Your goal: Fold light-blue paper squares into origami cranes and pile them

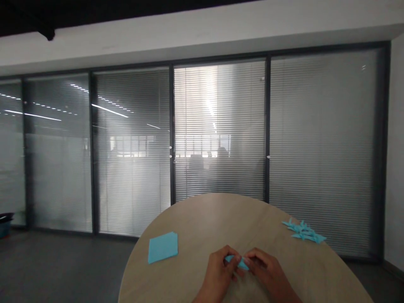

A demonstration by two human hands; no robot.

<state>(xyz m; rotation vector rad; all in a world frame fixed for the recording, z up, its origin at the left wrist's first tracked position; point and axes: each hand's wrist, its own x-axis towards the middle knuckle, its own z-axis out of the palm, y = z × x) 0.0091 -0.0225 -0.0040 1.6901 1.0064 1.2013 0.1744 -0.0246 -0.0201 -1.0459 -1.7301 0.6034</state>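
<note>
Close to the near side of the round table, both hands meet around a small piece of folded blue paper. My left hand pinches its left part between thumb and fingers. On the other side, my right hand grips the right part with bent fingers. The fingers cover much of the paper, so its full shape is hidden. To the left lies a stack of square blue paper sheets. Several folded blue paper pieces with pointed ends sit in a pile near the table's right edge.
The round wooden table has its curved edge in front of and beside my hands. Beyond it stands a glass partition with blinds and dark frames. A dark bin is on the floor at far left.
</note>
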